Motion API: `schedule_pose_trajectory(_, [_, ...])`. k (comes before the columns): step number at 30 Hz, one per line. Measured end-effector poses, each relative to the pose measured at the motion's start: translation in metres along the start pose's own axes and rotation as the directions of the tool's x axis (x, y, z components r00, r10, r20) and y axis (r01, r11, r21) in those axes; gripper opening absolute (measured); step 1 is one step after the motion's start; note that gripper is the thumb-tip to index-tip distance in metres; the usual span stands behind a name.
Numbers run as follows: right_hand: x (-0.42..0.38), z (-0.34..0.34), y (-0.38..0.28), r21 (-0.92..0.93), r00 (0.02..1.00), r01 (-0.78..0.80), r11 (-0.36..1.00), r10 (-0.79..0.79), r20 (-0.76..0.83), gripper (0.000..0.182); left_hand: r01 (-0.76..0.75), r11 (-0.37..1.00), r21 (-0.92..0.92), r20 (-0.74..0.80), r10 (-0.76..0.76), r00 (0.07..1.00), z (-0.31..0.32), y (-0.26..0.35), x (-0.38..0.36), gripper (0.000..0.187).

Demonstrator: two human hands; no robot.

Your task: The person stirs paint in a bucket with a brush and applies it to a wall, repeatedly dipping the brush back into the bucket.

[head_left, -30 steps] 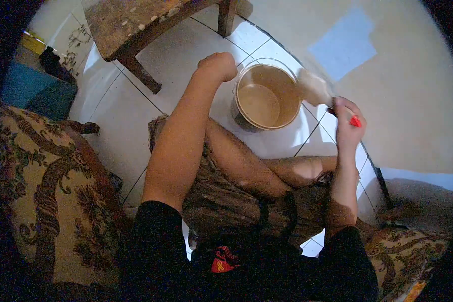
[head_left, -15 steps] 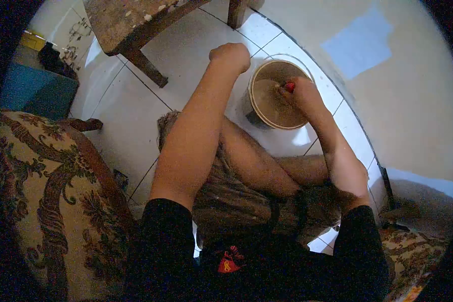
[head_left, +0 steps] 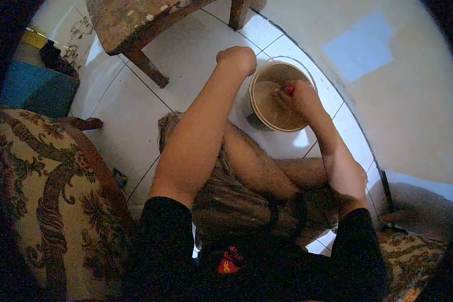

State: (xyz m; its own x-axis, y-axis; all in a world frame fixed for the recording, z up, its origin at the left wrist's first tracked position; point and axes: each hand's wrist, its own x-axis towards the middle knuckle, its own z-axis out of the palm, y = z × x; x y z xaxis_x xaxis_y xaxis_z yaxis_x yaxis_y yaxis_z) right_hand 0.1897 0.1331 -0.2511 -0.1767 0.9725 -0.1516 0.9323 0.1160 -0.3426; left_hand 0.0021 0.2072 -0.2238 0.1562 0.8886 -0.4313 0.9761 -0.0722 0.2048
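A round bucket (head_left: 254,103) with a pale rim stands on the tiled floor in front of my crossed legs. Its inside holds greyish-brown stuff, too blurred to name. My right hand (head_left: 304,99) reaches over the right rim into the bucket, closed around a small red object (head_left: 289,90), perhaps a handle; its lower part cannot be made out. My left hand (head_left: 240,59) is curled closed just beyond the bucket's upper left rim. The fingers face away from me, so anything inside them is hidden.
A worn wooden stool (head_left: 136,25) stands at the upper left. A flower-patterned armchair (head_left: 50,201) is on my left, with a blue box (head_left: 40,88) behind it. On the right, the wall (head_left: 402,110) carries a pale patch (head_left: 360,48).
My left hand has shifted a little to the right, closer to the bucket's rim. My right hand stays inside the bucket with the red object, moved only slightly.
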Motion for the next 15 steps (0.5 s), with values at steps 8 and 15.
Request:
schedule_pose_trajectory(8, [-0.009,-0.017,0.007,0.182,0.998,-0.054,0.982,0.052,0.018,0.022,0.024,1.000,0.005,0.016,-0.024,1.000,0.004,-0.001,0.003,0.027])
schedule_pose_trajectory(15, [-0.040,-0.047,0.022,0.702,0.952,-0.039,0.711,0.239,-0.189,0.019,-0.002,0.999,0.032,0.033,0.000,0.999,0.006,0.004,0.003,0.026])
